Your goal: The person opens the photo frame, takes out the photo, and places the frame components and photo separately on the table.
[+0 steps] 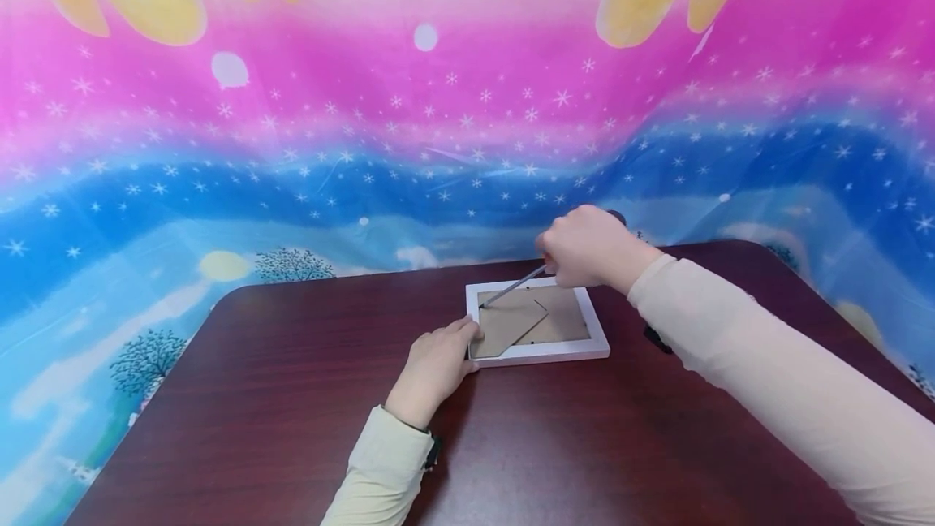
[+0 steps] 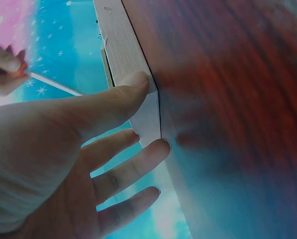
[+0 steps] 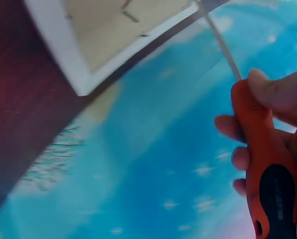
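A white picture frame (image 1: 601, 345) lies face down on the table, its brown backing board (image 1: 511, 323) uppermost. Small dark tabs stand along the inner edge of the frame, and a stand flap (image 1: 529, 327) shows on the board. My left hand (image 1: 431, 364) holds the frame's near left corner, the thumb (image 2: 133, 89) against its near side and the other fingers spread around the corner. My right hand (image 1: 592, 246) grips a screwdriver (image 3: 255, 129) by its orange and black handle. The metal shaft (image 1: 514, 284) slants down leftward, its tip at the board's left edge beside a tab.
The dark reddish-brown table (image 1: 307, 396) extends around the frame, with rounded far corners. Behind it hangs a pink and blue backdrop cloth (image 1: 409, 136) with snowflakes and trees, close to the table's far edge.
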`<state>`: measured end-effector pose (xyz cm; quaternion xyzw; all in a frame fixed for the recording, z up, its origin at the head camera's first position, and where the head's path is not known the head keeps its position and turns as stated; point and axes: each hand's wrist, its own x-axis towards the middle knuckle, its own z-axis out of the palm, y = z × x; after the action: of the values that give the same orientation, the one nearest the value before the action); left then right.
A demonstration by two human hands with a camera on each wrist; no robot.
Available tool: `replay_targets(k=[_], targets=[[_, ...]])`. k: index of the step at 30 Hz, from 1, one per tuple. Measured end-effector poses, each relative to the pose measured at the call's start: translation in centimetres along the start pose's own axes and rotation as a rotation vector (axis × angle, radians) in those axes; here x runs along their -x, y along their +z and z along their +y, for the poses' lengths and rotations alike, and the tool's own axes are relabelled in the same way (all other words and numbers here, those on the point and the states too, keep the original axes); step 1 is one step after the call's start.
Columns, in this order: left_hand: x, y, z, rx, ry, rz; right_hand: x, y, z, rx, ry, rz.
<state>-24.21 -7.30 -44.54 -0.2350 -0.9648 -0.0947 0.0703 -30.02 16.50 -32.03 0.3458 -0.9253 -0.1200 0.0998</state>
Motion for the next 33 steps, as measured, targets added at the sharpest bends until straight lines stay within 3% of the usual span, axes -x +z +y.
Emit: replay_targets(k=[6, 9, 13, 19, 24, 33], targets=[[0.2, -0.1, 0.3, 0.026, 0.008, -0.008, 1.4, 3.3, 2.9, -0.298, 0.139, -0.096], [0.2, -0.1, 0.3, 0.031, 0.014, -0.012, 1.8, 4.4, 3.7, -0.370, 0.168, -0.113], [0.0, 0.0, 0.3, 0.030, 0.006, -0.019, 1.6, 5.0, 4.2, -0.386, 0.173, -0.086], [-0.1, -0.1, 0.2, 0.003, 0.012, -0.025, 0.9, 4.0, 3.7, -0.321, 0.149, -0.055], [-0.2, -0.2, 0.0, -0.005, 0.016, -0.016, 0.1, 2.0, 2.4, -0.217, 0.078, -0.015], [-0.3, -0.1, 0.0, 0.005, -0.002, -0.042, -2.2, -1.7, -0.9, 0.094, -0.038, 0.017]])
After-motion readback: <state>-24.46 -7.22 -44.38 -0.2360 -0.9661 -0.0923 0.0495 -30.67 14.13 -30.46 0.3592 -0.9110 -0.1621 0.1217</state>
